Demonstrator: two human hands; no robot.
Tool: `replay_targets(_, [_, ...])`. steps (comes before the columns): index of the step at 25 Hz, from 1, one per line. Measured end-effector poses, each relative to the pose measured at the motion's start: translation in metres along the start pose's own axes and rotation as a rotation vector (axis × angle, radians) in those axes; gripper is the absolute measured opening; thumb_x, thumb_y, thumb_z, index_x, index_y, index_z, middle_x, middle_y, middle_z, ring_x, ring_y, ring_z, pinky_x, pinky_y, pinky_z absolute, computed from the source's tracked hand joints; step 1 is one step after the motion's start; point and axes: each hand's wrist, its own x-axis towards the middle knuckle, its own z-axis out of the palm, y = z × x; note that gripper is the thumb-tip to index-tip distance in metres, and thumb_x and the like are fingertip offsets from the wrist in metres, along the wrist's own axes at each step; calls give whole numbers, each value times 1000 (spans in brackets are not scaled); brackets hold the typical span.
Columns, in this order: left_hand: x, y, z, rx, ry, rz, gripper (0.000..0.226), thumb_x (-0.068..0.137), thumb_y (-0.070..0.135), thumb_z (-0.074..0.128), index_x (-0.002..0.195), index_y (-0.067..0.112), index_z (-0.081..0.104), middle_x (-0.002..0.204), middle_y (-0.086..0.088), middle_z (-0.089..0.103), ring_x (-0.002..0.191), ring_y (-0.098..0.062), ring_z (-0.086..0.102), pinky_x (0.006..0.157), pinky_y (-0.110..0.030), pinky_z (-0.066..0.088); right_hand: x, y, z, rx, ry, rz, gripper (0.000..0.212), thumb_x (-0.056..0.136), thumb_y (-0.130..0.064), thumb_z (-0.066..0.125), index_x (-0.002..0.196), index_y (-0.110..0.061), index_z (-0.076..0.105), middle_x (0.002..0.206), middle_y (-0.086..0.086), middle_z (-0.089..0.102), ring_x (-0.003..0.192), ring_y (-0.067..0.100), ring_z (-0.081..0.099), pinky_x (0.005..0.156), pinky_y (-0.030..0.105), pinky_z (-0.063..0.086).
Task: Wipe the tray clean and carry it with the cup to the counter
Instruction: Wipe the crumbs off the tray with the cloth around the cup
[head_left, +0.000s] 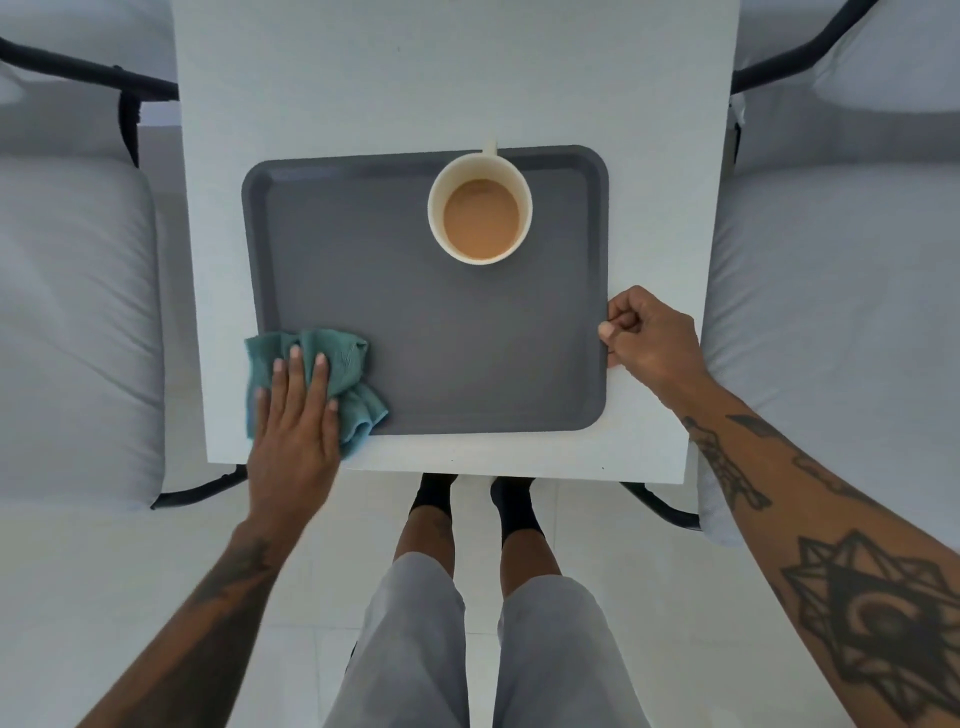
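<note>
A dark grey tray (467, 338) lies on a white table (467, 88). A cream cup (480, 208) full of light brown drink stands upright at the tray's far middle, its handle pointing away from me. My left hand (293, 421) lies flat, fingers together, on a teal cloth (343, 364) at the tray's near left corner; the cloth overlaps the tray's rim and the table. My right hand (649, 338) is curled around the tray's right rim, thumb on top.
Light grey cushioned seats with black frames stand to the left (72, 322) and right (841, 312) of the table. My legs and dark socks are at the table's near edge, on a pale tiled floor.
</note>
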Motion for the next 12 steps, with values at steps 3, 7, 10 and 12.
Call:
replay_targets(3, [11, -7, -4, 38, 49, 1, 57, 105, 37, 17, 159, 18, 13, 168, -7, 8, 155, -24, 2, 124, -54, 11, -4, -5, 4, 0, 16, 24, 5, 87, -5, 63, 89, -9, 61, 86, 17, 66, 83, 37, 70, 80, 43, 60])
replay_targets(7, [27, -26, -13, 34, 90, 24, 56, 105, 34, 20, 158, 16, 17, 167, -10, 14, 154, -28, 9, 123, -54, 13, -12, -9, 20, 53, -15, 54, 6, 87, -1, 63, 87, -7, 60, 77, 8, 60, 77, 33, 69, 73, 39, 61])
replay_targets(10, [33, -51, -19, 42, 130, 21, 56, 105, 32, 24, 157, 13, 23, 165, -14, 21, 153, -32, 16, 121, -54, 17, -20, -15, 43, 93, -17, 58, 4, 86, 0, 63, 87, -3, 61, 73, 6, 56, 74, 30, 67, 72, 46, 62])
replay_targets(12, [35, -62, -23, 19, 135, -16, 56, 104, 33, 25, 156, 13, 25, 164, -15, 22, 152, -32, 18, 121, -54, 17, -24, -22, 55, 127, -21, 59, 4, 86, 1, 63, 87, -2, 61, 72, 5, 54, 71, 26, 63, 72, 48, 62])
